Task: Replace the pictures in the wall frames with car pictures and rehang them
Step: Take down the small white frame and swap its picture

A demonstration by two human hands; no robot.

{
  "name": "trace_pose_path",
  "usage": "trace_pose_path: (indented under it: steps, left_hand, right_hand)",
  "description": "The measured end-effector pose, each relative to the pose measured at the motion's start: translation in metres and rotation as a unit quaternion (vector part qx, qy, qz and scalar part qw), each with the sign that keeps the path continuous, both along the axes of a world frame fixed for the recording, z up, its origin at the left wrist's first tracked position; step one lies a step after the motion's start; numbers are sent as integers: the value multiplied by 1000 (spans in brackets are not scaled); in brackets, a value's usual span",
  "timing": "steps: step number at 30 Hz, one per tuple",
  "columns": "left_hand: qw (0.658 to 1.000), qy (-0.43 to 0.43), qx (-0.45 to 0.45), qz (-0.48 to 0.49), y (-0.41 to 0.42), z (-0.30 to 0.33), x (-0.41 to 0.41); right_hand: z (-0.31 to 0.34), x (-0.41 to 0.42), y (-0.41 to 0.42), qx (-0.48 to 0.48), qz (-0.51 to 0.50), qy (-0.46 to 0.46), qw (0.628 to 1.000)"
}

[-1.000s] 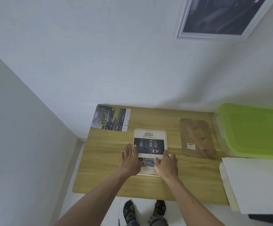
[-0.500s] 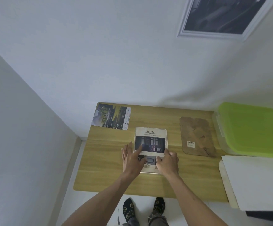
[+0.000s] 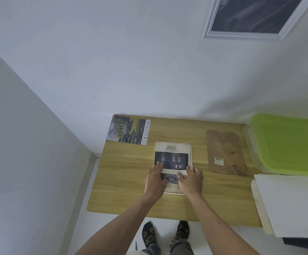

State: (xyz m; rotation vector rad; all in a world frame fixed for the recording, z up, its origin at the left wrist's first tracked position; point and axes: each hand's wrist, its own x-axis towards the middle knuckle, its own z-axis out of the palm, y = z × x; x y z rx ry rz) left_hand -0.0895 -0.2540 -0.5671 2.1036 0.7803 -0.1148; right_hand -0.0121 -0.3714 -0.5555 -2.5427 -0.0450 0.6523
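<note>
A car picture headed "SAFETY" (image 3: 172, 153) lies flat in a light frame in the middle of the wooden table (image 3: 123, 183). My left hand (image 3: 155, 179) rests on its lower left with the fingers spread flat. On the lower right of the picture, my right hand (image 3: 191, 181) presses with its fingertips. A brown frame backing board (image 3: 225, 151) lies to the right of the frame. Another car picture (image 3: 129, 131) lies at the table's back left corner. A white-framed dark picture (image 3: 256, 15) hangs on the wall above.
A clear box with a green lid (image 3: 287, 144) stands at the table's right end. A white board (image 3: 293, 205) lies in front of it over the table edge. Walls close the table at the back and on the left. My feet (image 3: 165, 234) stand at the near edge.
Both hands have slid a little up the picture, the left fingers now reaching onto its dark car photo. The picture and frame have stayed in place.
</note>
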Motion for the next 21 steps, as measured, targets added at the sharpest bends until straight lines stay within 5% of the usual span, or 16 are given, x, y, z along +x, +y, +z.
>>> trace_pose_path:
  steps: [11, 21]
  left_hand:
    - [999, -24, -29, 30, 7, 3, -1]
    - [989, -84, -34, 113, 14, 24, 3]
  right_hand:
    - [24, 7, -3, 168, -101, -18, 980]
    - [26, 33, -29, 274, -174, 122, 938]
